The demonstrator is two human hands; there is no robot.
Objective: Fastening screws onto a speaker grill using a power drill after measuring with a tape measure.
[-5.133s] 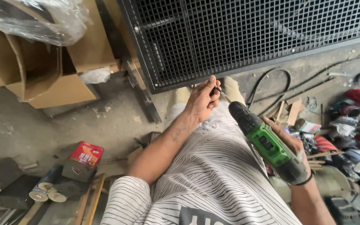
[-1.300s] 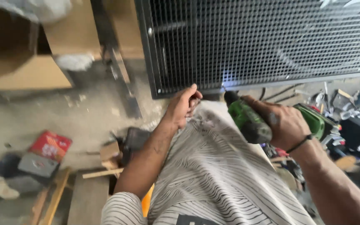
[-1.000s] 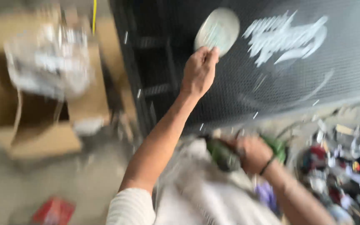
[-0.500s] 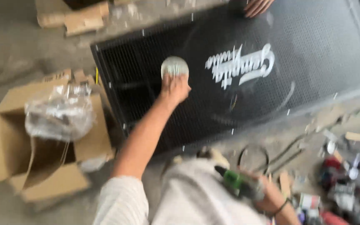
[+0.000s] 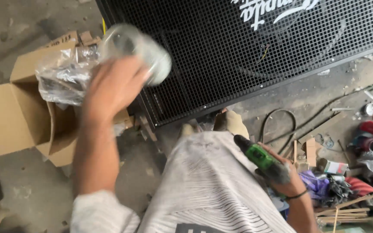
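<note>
green drill (image 5: 259,156) is grasped by right hand (image 5: 281,177), probably heavy, best held at grip. left hand (image 5: 115,84), at 10 o'clock, grasps pale disc (image 5: 154,58), seemingly light and stiff.

- Your left hand (image 5: 113,86) holds a pale round container (image 5: 145,47), blurred, that looks like smooth translucent plastic.
- Your right hand (image 5: 283,174) grips a drill (image 5: 260,157) with a glossy green plastic body and matt black parts.
- The big grille panel (image 5: 247,60) looks like black metal mesh with a matt finish.
- The box (image 5: 18,112) is plain brown cardboard, matt; the bag (image 5: 63,75) in it is crinkled clear plastic that glints.
- The floor (image 5: 26,26) is rough grey concrete.
- Your shirt (image 5: 212,190) is striped cloth.
</note>
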